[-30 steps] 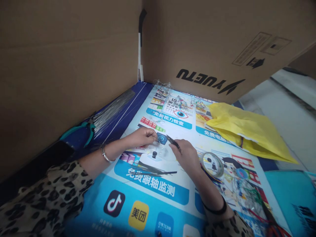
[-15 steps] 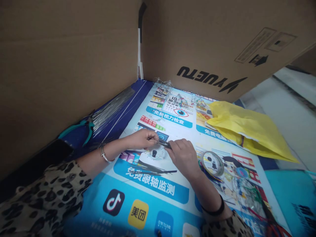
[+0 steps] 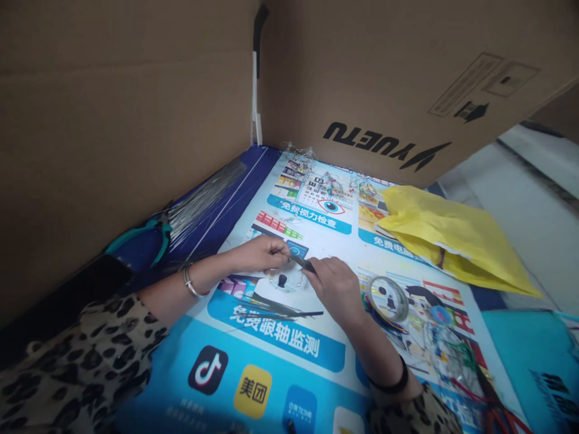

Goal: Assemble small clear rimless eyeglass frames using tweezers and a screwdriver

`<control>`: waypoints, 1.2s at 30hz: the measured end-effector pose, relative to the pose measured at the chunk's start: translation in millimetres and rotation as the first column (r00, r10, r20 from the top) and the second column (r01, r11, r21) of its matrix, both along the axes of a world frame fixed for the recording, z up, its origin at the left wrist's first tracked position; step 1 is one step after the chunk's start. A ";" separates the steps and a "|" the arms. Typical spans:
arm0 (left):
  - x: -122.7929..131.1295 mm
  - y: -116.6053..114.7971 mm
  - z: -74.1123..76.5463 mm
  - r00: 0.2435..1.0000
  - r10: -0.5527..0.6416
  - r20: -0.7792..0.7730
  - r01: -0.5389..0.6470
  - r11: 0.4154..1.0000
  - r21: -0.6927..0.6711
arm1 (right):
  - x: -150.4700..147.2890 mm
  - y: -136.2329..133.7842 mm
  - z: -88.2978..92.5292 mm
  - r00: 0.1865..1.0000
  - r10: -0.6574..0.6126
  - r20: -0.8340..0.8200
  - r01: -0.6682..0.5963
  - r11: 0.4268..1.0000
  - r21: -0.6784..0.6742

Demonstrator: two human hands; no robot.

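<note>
My left hand (image 3: 265, 252) is closed in a pinch at the middle of the printed sheet. Below its fingertips hangs a loop of small clear beads (image 3: 300, 278), whose upper end is hidden in the fingers. My right hand (image 3: 337, 292) grips a slim dark tool that looks like tweezers (image 3: 300, 261). Its tip points left and meets the left fingertips. A few thin dark wires (image 3: 284, 310) lie on the sheet just below the hands.
A roll of clear tape (image 3: 388, 299) and tangled coloured cords (image 3: 465, 361) lie at right, before a yellow bag (image 3: 461, 238). Teal-handled pliers (image 3: 163, 241) and a bundle of thin wires (image 3: 203, 199) lie at left. Cardboard walls (image 3: 362, 72) stand behind and left.
Both hands keep nearly the same place and hold. The tool and right fingers have turned slightly, and the beads show a little more below them. The view has shifted a little.
</note>
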State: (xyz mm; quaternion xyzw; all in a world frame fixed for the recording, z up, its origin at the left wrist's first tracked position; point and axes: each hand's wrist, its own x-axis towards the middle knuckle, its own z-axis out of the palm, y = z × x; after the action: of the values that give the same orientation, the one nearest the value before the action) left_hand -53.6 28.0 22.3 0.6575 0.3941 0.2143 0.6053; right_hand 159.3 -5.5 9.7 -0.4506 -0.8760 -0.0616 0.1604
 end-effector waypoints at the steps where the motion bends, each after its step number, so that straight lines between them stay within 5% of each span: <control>1: -0.2 0.1 0.7 1.000 -0.008 -0.010 0.008 1.000 0.012 | 0.2 0.4 -1.0 1.000 -0.005 -0.018 0.004 1.000 -0.009; 9: -0.3 1.1 -1.3 0.996 0.018 -0.092 -0.003 0.987 0.161 | 0.2 1.8 -3.7 0.996 0.012 -0.084 -0.018 0.998 -0.065; 25: 1.6 -2.3 -8.3 0.978 0.117 -0.174 -0.029 0.896 0.443 | 0.8 1.4 1.9 0.992 0.035 0.123 -0.046 0.995 0.084; 30: 1.3 -1.8 -7.8 0.983 0.112 -0.145 -0.047 0.920 0.388 | 1.5 1.8 1.4 0.998 0.037 0.054 -0.039 0.998 0.047; 36: 0.9 -1.1 -5.3 0.999 0.016 -0.045 -0.013 0.997 0.076 | 1.8 4.0 -6.5 0.993 0.055 -0.104 -0.058 0.998 -0.019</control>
State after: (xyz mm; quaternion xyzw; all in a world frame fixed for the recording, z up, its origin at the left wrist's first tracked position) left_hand -52.6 26.9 17.0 0.6817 0.4042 0.2186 0.5694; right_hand 161.1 -1.5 3.2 -0.4299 -0.8796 -0.0241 0.2022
